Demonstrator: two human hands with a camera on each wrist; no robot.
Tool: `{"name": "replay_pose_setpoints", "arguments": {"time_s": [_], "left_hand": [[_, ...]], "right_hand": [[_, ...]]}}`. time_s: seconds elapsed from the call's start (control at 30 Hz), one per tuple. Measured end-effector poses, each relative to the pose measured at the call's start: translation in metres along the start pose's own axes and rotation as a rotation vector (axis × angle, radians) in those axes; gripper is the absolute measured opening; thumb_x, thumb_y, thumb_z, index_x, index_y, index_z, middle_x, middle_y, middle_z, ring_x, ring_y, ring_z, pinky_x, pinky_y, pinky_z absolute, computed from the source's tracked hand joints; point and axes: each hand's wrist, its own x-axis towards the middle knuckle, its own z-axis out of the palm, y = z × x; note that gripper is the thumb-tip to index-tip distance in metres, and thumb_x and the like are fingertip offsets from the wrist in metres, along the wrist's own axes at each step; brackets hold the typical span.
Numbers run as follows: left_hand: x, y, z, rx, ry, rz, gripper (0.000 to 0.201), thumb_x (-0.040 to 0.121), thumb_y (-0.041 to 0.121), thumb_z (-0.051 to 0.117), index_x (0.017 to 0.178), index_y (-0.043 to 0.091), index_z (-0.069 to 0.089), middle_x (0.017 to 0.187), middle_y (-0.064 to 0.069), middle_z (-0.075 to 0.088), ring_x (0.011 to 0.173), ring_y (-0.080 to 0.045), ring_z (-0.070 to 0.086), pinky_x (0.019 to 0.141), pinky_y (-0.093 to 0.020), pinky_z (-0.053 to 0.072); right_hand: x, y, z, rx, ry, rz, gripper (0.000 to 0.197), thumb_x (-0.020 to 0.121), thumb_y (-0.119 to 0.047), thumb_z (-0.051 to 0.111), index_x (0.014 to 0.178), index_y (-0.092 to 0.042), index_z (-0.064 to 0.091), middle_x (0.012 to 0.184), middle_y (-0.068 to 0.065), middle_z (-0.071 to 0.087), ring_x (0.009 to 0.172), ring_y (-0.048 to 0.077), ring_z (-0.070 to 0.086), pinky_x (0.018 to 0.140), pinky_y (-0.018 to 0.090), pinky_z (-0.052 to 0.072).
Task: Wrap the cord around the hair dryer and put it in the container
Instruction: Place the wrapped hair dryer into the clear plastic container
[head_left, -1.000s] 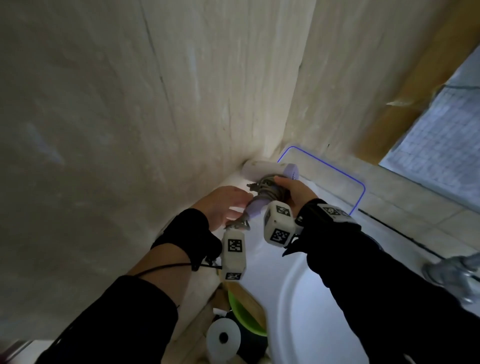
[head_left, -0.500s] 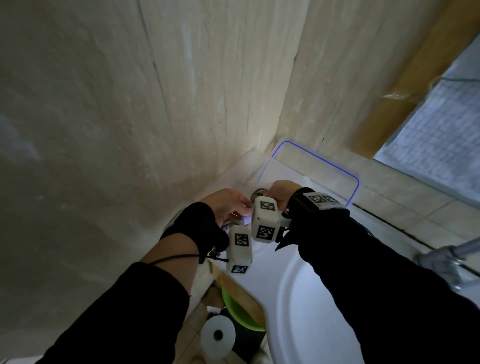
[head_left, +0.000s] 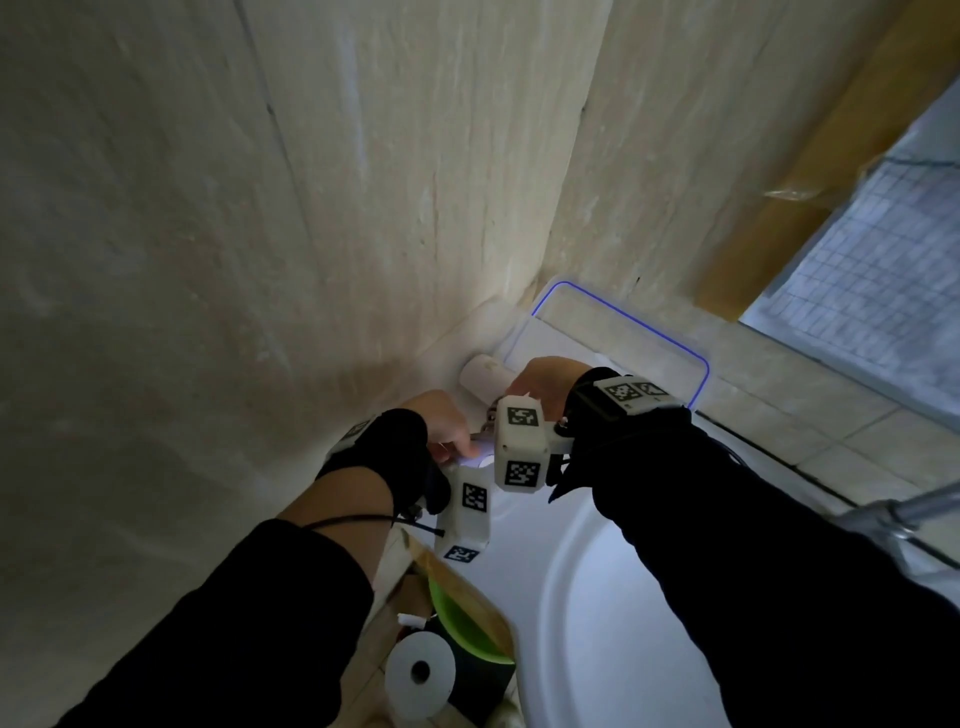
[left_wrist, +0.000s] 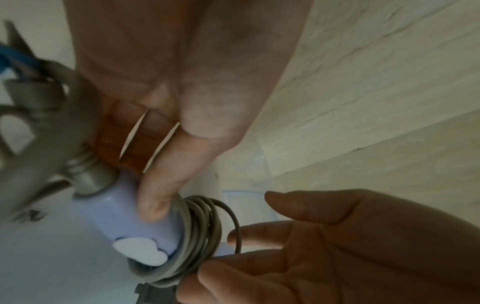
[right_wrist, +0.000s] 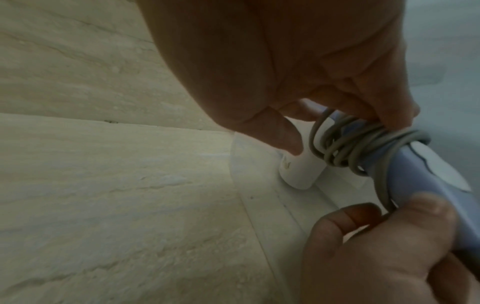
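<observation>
A lilac-handled hair dryer (left_wrist: 130, 222) has its grey cord (left_wrist: 202, 228) coiled several times round the handle. My left hand (head_left: 449, 439) grips the handle's lower end, one fingertip (left_wrist: 153, 207) pressed beside the coils. My right hand (head_left: 524, 382) curls its fingers round the cord coils (right_wrist: 348, 150), thumb pointing at the dryer's white barrel (right_wrist: 298, 172). The barrel (head_left: 485, 374) lies by the left end of the clear, blue-rimmed container (head_left: 628, 317) in the wall corner. In the head view the wrist cameras hide most of the handle.
Stone walls (head_left: 363, 208) close in on the left and behind. A white basin (head_left: 597, 623) fills the lower right, with a metal tap (head_left: 909, 514) at its right edge. Below the counter are a green bowl (head_left: 467, 623) and a paper roll (head_left: 421, 675).
Both hands have drawn close together over the dryer. The white barrel, hidden half a second ago, shows again left of my right hand.
</observation>
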Motion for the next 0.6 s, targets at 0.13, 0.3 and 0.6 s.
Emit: {"name": "replay_pose_setpoints", "arguments": {"time_s": [0.13, 0.3, 0.6], "left_hand": [[-0.004, 0.003, -0.008, -0.238, 0.057, 0.005, 0.016, 0.078, -0.001, 0.064, 0.067, 0.005, 0.055, 0.067, -0.013, 0.053, 0.065, -0.023, 0.05, 0.059, -0.027, 0.043], [-0.01, 0.031, -0.028, -0.524, 0.155, 0.052, 0.033, 0.087, -0.002, 0.053, 0.063, 0.015, 0.041, 0.064, -0.007, 0.044, 0.057, -0.015, 0.038, 0.051, -0.018, 0.038], [0.011, 0.125, -0.038, -0.71, 0.143, 0.18, 0.023, 0.093, 0.007, 0.047, 0.07, 0.01, 0.049, 0.074, -0.007, 0.053, 0.065, -0.019, 0.051, 0.064, -0.028, 0.044]], "right_hand": [[-0.004, -0.002, -0.007, 0.024, 0.058, 0.0, 0.018, 0.091, -0.003, 0.046, 0.073, -0.002, 0.045, 0.078, 0.011, 0.042, 0.067, 0.025, 0.048, 0.06, 0.029, 0.042], [-0.015, -0.005, -0.032, 0.208, 0.116, -0.009, 0.023, 0.091, -0.007, 0.044, 0.069, 0.0, 0.048, 0.083, 0.02, 0.052, 0.064, 0.03, 0.056, 0.056, 0.027, 0.05], [-0.016, 0.029, -0.145, 0.431, 0.29, -0.069, 0.022, 0.087, -0.004, 0.047, 0.066, -0.003, 0.053, 0.058, 0.012, 0.066, 0.074, 0.029, 0.061, 0.081, 0.034, 0.05]]}}
